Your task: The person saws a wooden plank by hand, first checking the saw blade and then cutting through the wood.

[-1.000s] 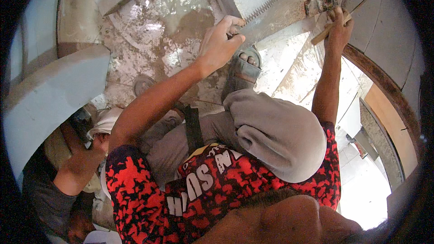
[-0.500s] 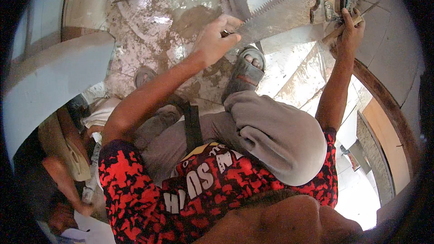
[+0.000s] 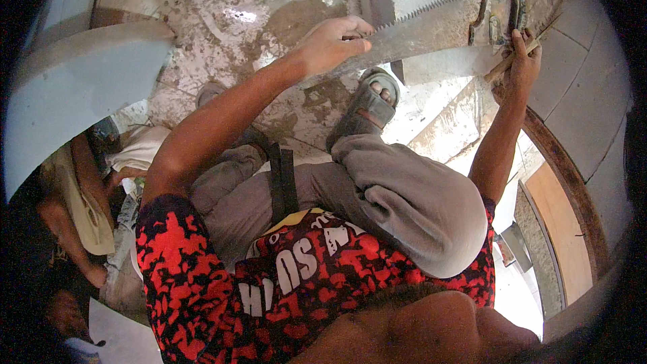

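A handsaw (image 3: 431, 30) lies slantwise ahead of me, its toothed edge facing up and away and its worn dark handle (image 3: 513, 10) at the right. My right hand (image 3: 524, 61) is closed at the bottom of that handle, thumb against it. A short wooden stick (image 3: 502, 66) runs under the same hand's fingers. My left hand (image 3: 335, 44) is pinched closed at the toothed edge toward the blade's narrow end, thumb over the near face. Something small and dark shows between its fingers, too little to name. The narrow end shows below my left wrist.
My sandalled foot (image 3: 367, 104) rests below the blade on the stained floor (image 3: 222, 47). A pale board (image 3: 87, 94) curves along the left. Another person's arm (image 3: 74, 243) is at the lower left. Grey tiles and a brown wooden edge (image 3: 573, 182) run along the right.
The saw's handle and my right hand have come slightly lower, and the blade lies flatter. More of its narrow end now shows past my left hand. The view has shifted a little.
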`<action>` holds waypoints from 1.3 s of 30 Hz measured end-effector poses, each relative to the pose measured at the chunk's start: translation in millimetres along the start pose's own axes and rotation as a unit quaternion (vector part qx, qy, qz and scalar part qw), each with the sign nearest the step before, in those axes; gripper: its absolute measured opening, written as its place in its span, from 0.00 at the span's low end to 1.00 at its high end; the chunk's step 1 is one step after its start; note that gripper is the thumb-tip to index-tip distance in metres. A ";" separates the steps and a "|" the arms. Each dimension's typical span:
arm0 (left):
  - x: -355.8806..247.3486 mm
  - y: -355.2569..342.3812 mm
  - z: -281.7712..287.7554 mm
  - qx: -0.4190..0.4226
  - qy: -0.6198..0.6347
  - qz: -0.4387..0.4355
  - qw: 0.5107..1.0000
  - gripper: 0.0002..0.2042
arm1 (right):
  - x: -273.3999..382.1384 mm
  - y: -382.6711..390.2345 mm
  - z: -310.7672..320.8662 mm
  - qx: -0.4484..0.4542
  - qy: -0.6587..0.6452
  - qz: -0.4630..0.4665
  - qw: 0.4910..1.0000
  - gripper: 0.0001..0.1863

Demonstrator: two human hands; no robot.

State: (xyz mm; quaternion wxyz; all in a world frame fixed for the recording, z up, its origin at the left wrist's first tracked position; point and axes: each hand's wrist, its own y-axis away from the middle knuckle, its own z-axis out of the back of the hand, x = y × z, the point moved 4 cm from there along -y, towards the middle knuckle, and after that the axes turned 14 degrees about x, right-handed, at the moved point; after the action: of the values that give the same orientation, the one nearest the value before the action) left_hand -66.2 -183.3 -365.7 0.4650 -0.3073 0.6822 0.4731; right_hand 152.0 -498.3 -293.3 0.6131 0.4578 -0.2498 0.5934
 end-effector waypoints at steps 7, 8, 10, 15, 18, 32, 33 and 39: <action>-10.0 -4.6 5.0 -0.050 -0.100 0.068 0.991 0.17 | 7.2 2.6 1.8 -0.011 0.084 0.036 0.996 0.26; -9.7 -3.3 4.8 -0.096 -0.100 0.029 0.990 0.16 | 9.4 3.8 0.7 -0.013 0.069 0.040 0.997 0.26; -16.5 -3.2 9.8 -0.099 -0.098 0.034 0.990 0.16 | 16.7 3.9 5.3 -0.024 0.046 0.020 0.998 0.27; -36.6 18.9 53.8 -0.171 -0.114 -0.008 0.979 0.16 | 64.7 6.7 -13.1 0.049 -0.082 0.012 0.995 0.27; -58.7 32.1 82.7 -0.225 -0.142 -0.008 0.964 0.15 | 67.6 10.0 -23.2 0.096 -0.068 0.003 0.993 0.30; -86.2 19.4 140.9 -0.352 -0.097 -0.049 0.930 0.16 | 58.4 26.3 -110.0 0.090 -0.018 0.043 0.995 0.37; -92.3 11.6 144.3 -0.342 -0.124 -0.044 0.930 0.16 | 53.3 19.6 -105.5 0.094 -0.045 0.035 0.994 0.37; -147.8 -16.7 149.5 -0.285 -0.157 -0.021 0.945 0.17 | 74.8 23.0 -78.9 0.076 -0.085 0.035 0.993 0.35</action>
State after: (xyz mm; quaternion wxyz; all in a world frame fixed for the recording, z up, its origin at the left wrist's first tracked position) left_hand 55.5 -53.2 -253.0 0.4694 -0.3626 0.4306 0.6802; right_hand 124.1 -396.1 -259.7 0.5316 0.5427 -0.2709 0.5912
